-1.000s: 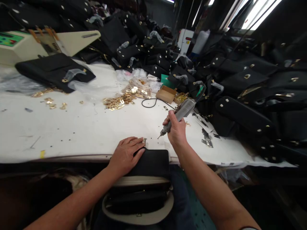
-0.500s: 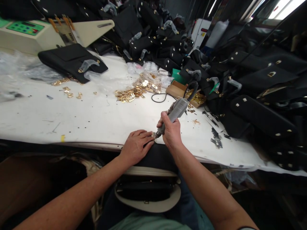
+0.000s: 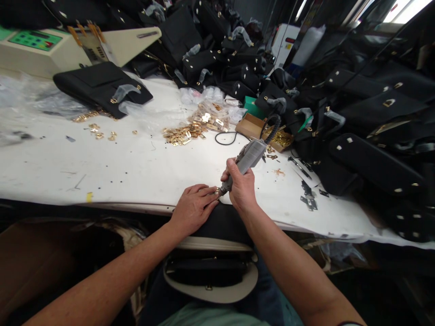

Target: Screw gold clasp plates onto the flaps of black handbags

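A grey electric screwdriver (image 3: 249, 156) is gripped in my right hand (image 3: 242, 183), fingers wrapped round its body and thumb along the top. It slants down to the left, its tip at a small gold metal fitting (image 3: 217, 190) on the table's front edge. My left hand (image 3: 193, 206) presses on the black part of a handbag (image 3: 226, 224), its fingertips and thumb closed in around the fitting, partly hiding it. Below the edge, over my lap, the bag's cream-rimmed opening (image 3: 234, 294) hangs with a dark interior and a small clasp.
On the white table (image 3: 152, 172) lie a pile of gold metal plates (image 3: 185, 133), a cardboard box of small brass pieces (image 3: 282, 138), dark metal plates (image 3: 308, 197) and a black handbag (image 3: 98, 83). More black bags (image 3: 377, 165) heap up behind and right. A cream machine (image 3: 44, 50) stands back left.
Both hands and the screwdriver stay almost in place; the screwdriver's tip sits very slightly lower at the fitting. The view has shifted a little.
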Motion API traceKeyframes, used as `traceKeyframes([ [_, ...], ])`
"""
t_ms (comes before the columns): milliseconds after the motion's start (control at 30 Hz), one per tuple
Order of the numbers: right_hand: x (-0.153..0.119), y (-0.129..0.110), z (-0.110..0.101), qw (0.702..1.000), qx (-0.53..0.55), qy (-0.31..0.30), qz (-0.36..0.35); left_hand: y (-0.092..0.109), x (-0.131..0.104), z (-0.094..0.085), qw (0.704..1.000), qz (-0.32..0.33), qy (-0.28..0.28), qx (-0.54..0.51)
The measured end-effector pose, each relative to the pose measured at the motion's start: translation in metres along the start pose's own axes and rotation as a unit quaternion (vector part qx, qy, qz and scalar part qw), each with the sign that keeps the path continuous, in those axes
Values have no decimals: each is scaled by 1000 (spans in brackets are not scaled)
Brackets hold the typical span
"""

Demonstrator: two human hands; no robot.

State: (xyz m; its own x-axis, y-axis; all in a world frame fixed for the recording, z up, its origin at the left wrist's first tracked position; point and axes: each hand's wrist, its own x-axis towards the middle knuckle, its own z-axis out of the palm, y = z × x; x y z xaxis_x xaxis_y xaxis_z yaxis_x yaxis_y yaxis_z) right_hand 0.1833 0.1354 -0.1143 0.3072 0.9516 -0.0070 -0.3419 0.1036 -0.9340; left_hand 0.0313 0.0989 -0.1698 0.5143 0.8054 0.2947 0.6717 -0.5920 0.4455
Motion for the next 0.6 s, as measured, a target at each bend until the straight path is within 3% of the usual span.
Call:
traceKeyframes([
  [600, 8, -5, -3, 999, -26, 14, -33, 1, 1, -2, 1000, 6, -1, 10],
])
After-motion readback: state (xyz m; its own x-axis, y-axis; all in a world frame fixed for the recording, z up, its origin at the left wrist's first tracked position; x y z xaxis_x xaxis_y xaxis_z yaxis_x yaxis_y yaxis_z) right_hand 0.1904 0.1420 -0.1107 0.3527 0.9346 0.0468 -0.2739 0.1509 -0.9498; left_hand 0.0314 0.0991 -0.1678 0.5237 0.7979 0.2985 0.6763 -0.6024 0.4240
